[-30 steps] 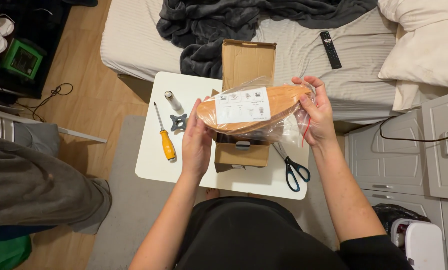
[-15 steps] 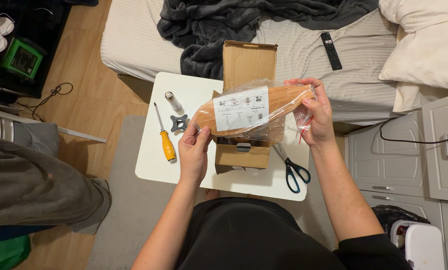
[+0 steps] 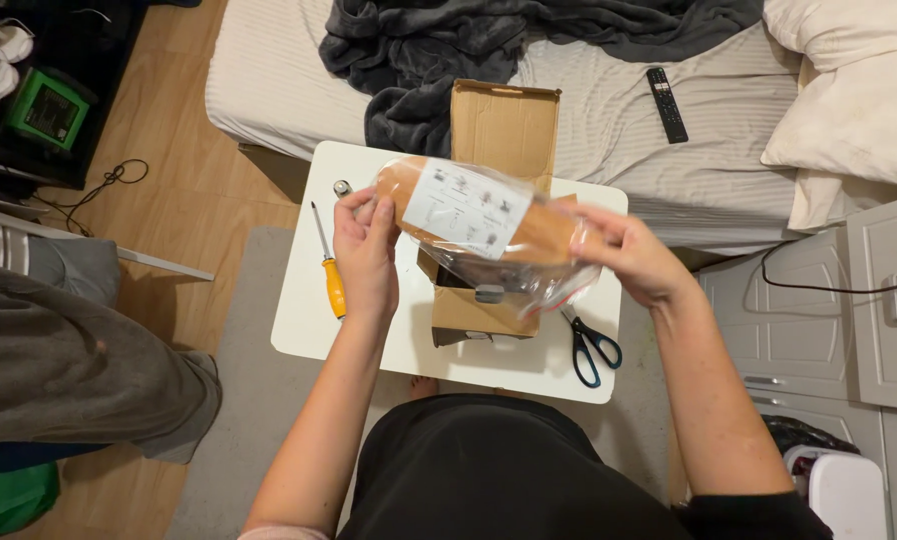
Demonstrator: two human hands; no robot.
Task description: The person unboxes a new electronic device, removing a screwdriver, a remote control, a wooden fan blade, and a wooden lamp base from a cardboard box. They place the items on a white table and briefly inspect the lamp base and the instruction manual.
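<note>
Both hands hold a clear plastic bag above a small white table. Inside the bag is a long light-brown wooden piece with a white printed sheet on top. My left hand grips the bag's left end. My right hand grips its right end. The bag hangs over an open cardboard box, whose flap stands up behind it. The box's inside is mostly hidden by the bag.
An orange-handled screwdriver lies left of the box, a small metal part beyond it. Black scissors lie at the right. A bed with a dark blanket, a remote and pillows lies beyond. White cabinets stand right.
The bag has tilted the other way: its left end rose and its right end dropped. Both hands shifted with it, still gripping its ends.
</note>
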